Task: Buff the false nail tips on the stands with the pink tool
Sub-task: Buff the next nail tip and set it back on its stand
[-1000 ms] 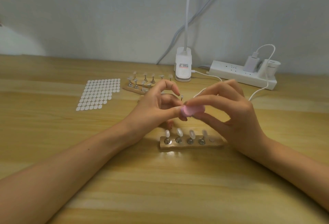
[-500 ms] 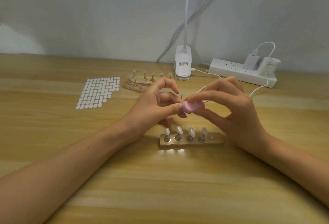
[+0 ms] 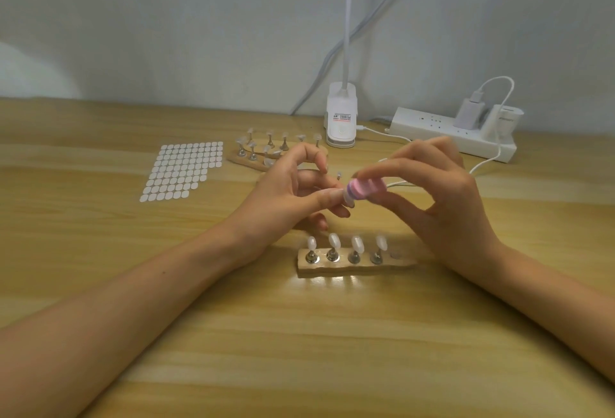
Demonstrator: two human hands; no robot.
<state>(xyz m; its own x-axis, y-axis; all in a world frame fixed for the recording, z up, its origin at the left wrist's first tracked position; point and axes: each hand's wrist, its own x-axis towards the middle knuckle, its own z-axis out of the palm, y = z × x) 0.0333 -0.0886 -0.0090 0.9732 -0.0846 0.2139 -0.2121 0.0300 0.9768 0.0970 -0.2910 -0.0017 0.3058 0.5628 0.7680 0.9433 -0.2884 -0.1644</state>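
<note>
Raised slightly, pink buffing tool [image 3: 364, 188] pinched by right hand [image 3: 446, 204], left hand [image 3: 286, 194] pinching nail tip peg [image 3: 338, 175] against it, wooden stand [image 3: 356, 266] with four tips beneath, toward near edge of table [image 3: 299, 351].

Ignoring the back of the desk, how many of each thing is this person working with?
Near stand: 1
Nail tips on it: 4
Nail tip pinched in the left hand: 1
Pink tool in the right hand: 1
Total: 7

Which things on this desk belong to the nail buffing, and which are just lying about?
Job: pink tool in right hand; single nail tip pinched by left hand; near stand with four tips; far stands.
Lying about: sticker sheet, lamp base, power strip.
</note>
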